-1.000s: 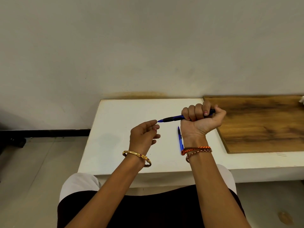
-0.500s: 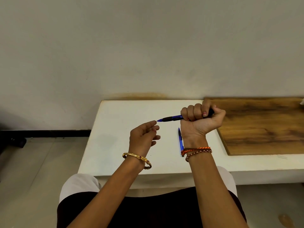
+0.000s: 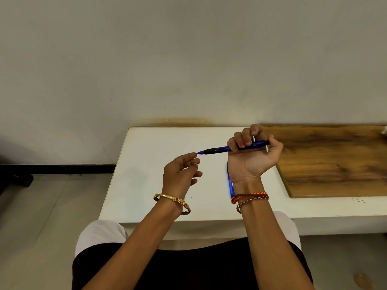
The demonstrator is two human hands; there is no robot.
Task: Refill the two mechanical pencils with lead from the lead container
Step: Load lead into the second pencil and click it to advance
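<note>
While my right hand (image 3: 253, 155) grips the blue black-gripped mechanical pencil (image 3: 232, 149) above the white table (image 3: 146, 185), my left hand (image 3: 180, 172), fingers loosely curled and holding nothing I can see, waits at its tip; feeding lead seems next, needing steady aim

Your right hand (image 3: 254, 155) grips a blue pencil (image 3: 217, 151), tip leftward. Left hand (image 3: 180, 174) fingertips near the tip. Second pencil (image 3: 230, 181) lies on tabletop (image 3: 146, 185).
</note>
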